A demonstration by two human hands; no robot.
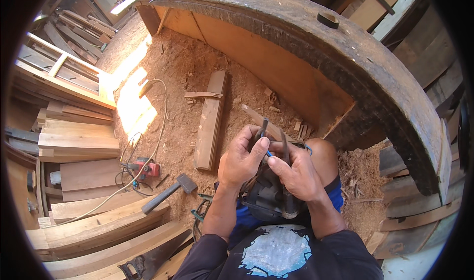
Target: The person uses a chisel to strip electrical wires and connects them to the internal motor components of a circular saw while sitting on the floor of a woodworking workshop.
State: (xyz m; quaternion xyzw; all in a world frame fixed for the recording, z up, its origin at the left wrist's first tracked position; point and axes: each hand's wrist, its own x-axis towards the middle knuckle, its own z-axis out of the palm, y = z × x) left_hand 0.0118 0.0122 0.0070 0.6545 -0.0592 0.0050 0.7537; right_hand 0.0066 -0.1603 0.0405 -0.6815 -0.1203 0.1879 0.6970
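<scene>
My left hand [241,156] and my right hand [295,171] meet in front of my lap, over a dark power tool [269,196] resting between my knees. My left hand pinches a thin dark metal piece [263,127] that sticks up above its fingers. My right hand grips another slim dark metal part [285,150] and presses its thumb toward the left fingers. A bit of blue cord [269,154] shows between the two hands. What the fingers cover is hidden.
A hammer [170,191] lies on the sawdust floor at my left, beside a red power tool [147,169] with a pale cable [158,131]. A hand saw [148,261] lies on stacked planks [79,141]. A loose board [211,119] lies ahead. A curved dark workbench [355,57] arcs to the right.
</scene>
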